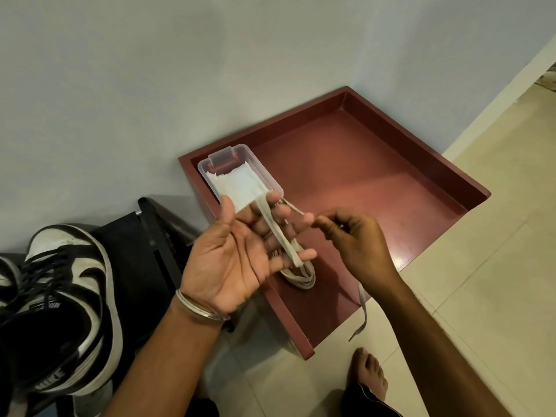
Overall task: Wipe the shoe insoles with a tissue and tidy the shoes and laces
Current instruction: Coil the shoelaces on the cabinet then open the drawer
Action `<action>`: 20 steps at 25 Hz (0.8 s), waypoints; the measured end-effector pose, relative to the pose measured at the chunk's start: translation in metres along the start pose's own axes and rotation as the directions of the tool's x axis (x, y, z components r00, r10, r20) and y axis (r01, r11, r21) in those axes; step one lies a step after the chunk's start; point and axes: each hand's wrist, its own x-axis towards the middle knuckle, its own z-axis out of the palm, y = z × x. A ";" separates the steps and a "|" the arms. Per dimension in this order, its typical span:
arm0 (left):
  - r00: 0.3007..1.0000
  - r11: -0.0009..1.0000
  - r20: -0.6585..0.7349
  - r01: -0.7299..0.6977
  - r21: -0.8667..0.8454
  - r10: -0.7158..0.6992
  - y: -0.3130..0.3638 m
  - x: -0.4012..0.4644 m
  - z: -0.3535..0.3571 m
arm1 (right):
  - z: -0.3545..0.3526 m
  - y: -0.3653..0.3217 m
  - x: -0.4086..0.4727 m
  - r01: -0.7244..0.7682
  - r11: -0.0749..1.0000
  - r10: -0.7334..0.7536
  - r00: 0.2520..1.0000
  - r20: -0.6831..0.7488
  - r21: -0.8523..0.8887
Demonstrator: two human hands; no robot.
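Note:
My left hand is held palm up over the near left corner of a red-brown tray, fingers straight. A flat off-white shoelace is looped across those fingers. More of the lace hangs in loops below the hand, and its free tail trails over the tray's front edge to the floor. My right hand pinches the lace's tip just beside the left fingertips. A black-and-white sneaker with dark laces sits at the lower left. A second shoe is cut off by the left edge.
A clear plastic box of white tissues stands in the tray's far left corner, partly behind my left hand. The sneakers rest on a black stand against the grey wall. A bare foot is on the pale tiled floor.

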 end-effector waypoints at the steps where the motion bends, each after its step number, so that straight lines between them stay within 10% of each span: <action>1: 0.999 0.998 -0.001 -0.044 -0.047 0.044 0.002 0.001 -0.001 | 0.002 0.001 -0.001 -0.017 0.998 0.023 0.997 0.077 -0.067; 10: 0.874 0.945 -0.359 -0.307 0.116 0.328 0.008 0.004 -0.005 | -0.004 -0.022 -0.010 -0.017 0.999 0.034 0.814 0.580 -0.034; 20: 0.915 0.582 -0.391 0.268 0.768 0.096 -0.023 0.007 0.009 | -0.007 -0.035 -0.010 0.086 0.989 -0.110 0.973 0.201 0.124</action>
